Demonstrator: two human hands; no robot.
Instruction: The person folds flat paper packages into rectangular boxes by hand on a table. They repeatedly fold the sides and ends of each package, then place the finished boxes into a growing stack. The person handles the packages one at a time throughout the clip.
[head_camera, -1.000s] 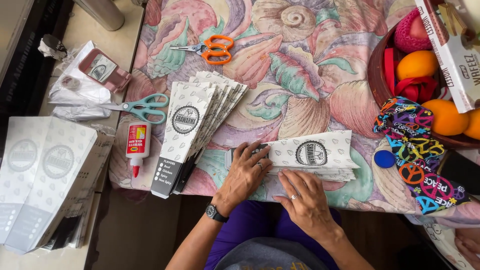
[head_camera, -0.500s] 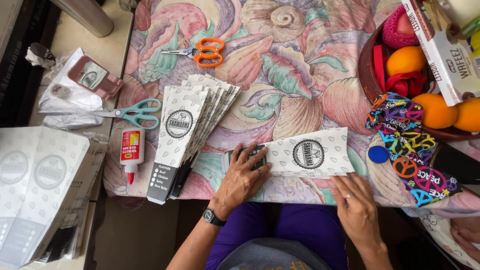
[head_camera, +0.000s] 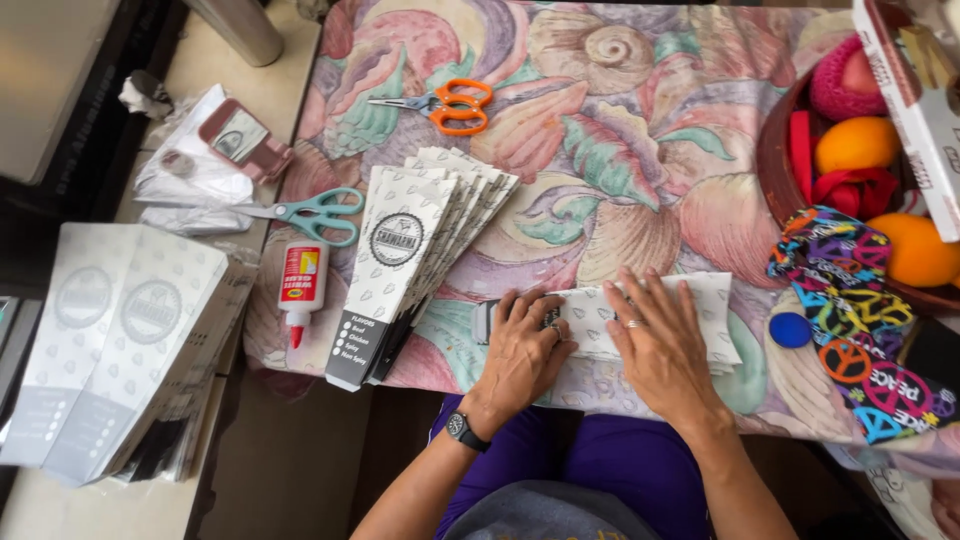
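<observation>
Both hands press flat, fingers spread, on a white paper bag (head_camera: 700, 305) at the desk's near edge: left hand (head_camera: 525, 350), right hand (head_camera: 665, 350). Further left, a fanned bag stack (head_camera: 410, 255), glue (head_camera: 302, 285), teal scissors (head_camera: 315, 213); beyond, orange scissors (head_camera: 450, 105)

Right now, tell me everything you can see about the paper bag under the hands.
The paper bag is white with small grey dots, flat and lying crosswise near the table's front edge on the flowered cloth. It seems to top a thin stack of similar bags. The left hand presses its left end, the right hand its middle, hiding most of it.
</observation>
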